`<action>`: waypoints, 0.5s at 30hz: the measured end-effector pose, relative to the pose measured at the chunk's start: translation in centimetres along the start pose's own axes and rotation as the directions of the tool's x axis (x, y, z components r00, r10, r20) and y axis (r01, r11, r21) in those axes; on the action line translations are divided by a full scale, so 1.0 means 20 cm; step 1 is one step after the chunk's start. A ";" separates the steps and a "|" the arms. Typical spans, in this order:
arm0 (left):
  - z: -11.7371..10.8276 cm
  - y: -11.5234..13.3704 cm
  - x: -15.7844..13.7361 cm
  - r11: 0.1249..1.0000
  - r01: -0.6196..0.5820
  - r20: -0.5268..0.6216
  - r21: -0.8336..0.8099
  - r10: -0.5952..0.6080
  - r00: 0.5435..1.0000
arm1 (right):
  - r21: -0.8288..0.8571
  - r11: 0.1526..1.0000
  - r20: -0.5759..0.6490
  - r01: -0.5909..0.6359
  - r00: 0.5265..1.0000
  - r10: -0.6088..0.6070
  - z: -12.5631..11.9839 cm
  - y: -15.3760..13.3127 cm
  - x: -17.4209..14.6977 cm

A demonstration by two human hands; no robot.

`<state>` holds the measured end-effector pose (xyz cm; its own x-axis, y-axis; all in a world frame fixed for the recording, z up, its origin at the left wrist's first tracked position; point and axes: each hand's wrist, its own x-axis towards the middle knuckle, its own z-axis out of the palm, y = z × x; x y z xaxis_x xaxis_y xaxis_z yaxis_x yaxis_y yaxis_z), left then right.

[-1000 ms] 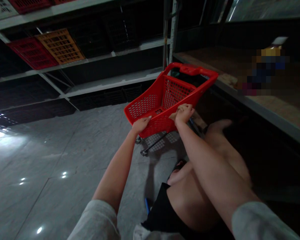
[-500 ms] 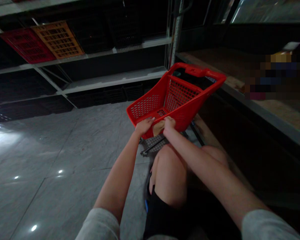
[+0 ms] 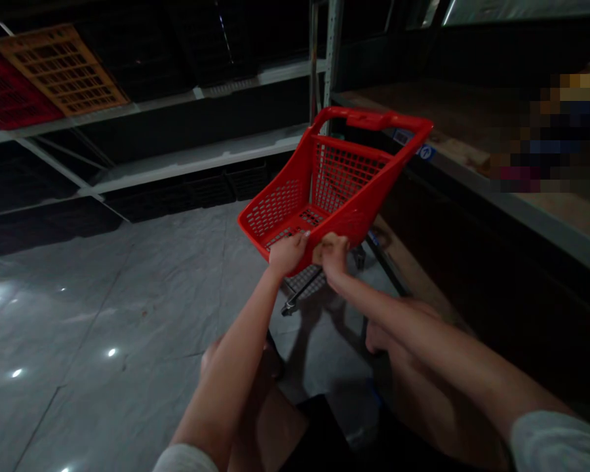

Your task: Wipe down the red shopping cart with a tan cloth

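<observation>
A red plastic shopping cart (image 3: 295, 210) with perforated walls stands before me, its handle at the far end. My left hand (image 3: 289, 253) is closed over the near rim of its basket, fingers inside and partly hidden. Against the outer side of the basket, my right hand (image 3: 335, 252) is closed on a tan cloth (image 3: 320, 252), which is mostly covered by the fingers. A grey lower rack (image 3: 311, 282) and a dark wheel show beneath the basket.
A metal shelf rack (image 3: 201, 154) runs along the back, bearing an orange crate (image 3: 61, 69), a red crate (image 3: 14, 92) and dark crates. On the right is a long low ledge (image 3: 496, 183) with blurred items on it. Grey floor tiles (image 3: 128, 314) spread to the left.
My right hand has shifted slightly right along the basket's side, covering more of the cloth. My left hand still grips the rim. My knees have moved apart, and the view has turned slightly right.
</observation>
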<state>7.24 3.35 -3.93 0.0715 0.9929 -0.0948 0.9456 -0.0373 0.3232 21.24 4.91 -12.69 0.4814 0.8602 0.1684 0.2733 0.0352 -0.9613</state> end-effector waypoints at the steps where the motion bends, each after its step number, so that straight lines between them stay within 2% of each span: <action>1: 0.01 0.01 0.01 1.000 -0.006 -0.015 0.030 0.006 1.000 | 0.003 1.000 0.060 -0.015 0.998 0.015 0.03 0.02 -0.08; 3: 0.01 0.01 0.02 0.998 -0.006 -0.039 0.061 0.009 0.999 | 0.042 0.998 0.198 -0.040 0.980 0.031 0.06 0.05 -0.14; 4: 0.01 0.01 0.02 0.998 -0.006 -0.043 0.061 0.008 0.999 | 0.063 0.997 0.249 -0.050 0.968 0.033 0.06 0.05 -0.12; 5: 0.01 0.00 0.02 0.998 -0.010 -0.040 0.057 0.012 0.999 | 0.086 0.995 0.279 -0.057 0.960 0.031 0.04 0.05 -0.06; 7: -0.01 -0.04 0.01 0.998 -0.048 -0.015 0.040 0.048 0.999 | 0.127 0.990 0.251 -0.057 0.968 0.024 -0.01 0.03 0.13; 9: -0.04 -0.07 -0.01 0.993 -0.111 0.016 0.049 0.110 0.994 | 0.187 0.982 0.098 -0.036 0.995 0.018 -0.08 0.02 0.37; 11: -0.09 -0.10 -0.04 0.981 -0.140 0.042 0.134 0.135 0.990 | 0.172 0.985 -0.092 -0.016 0.995 0.032 -0.13 0.03 0.61; 13: -0.13 -0.13 -0.07 0.957 -0.138 0.064 0.256 0.125 0.990 | 0.090 0.995 -0.273 0.043 0.962 -0.017 -0.16 0.06 0.79; 15: -0.16 -0.17 -0.09 0.931 -0.150 0.083 0.332 0.130 0.988 | -0.025 0.990 -0.373 0.137 0.918 -0.136 -0.18 0.12 0.90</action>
<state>2.92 2.10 -1.76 0.2200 0.9668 -0.1299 0.9751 -0.2216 0.0026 33.45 18.62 -11.21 0.7150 0.5953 0.3666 0.3573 0.1396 -0.9235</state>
